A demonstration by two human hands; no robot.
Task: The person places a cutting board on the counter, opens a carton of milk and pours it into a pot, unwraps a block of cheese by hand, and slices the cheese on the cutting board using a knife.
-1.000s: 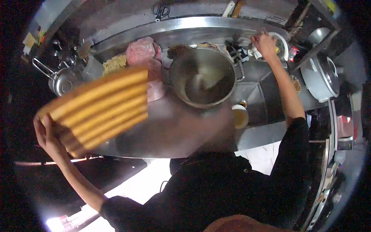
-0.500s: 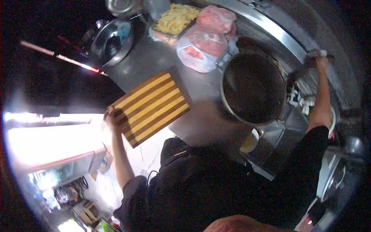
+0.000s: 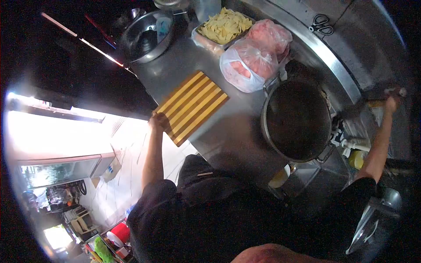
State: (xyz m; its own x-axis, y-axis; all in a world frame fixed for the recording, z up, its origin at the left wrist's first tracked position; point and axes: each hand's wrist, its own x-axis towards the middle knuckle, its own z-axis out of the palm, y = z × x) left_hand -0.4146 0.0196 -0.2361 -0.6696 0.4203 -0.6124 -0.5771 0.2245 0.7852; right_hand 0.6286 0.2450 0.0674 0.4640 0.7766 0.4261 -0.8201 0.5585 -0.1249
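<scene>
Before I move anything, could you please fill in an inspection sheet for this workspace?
Surface: steel counter, shiny.
Job's things: striped board, overlapping the counter's edge in view; contact unclear.
Clutter: bagged pink food, pale yellow pieces, large pot, scissors.
Left hand: gripping the board's near end.
Right hand: stretched far right; grip unclear.
Cables: nothing seen.
Surroundings: brightly lit floor at left.

Board (image 3: 193, 108) left of pot (image 3: 298, 122), perhaps on counter (image 3: 243, 107)
</scene>
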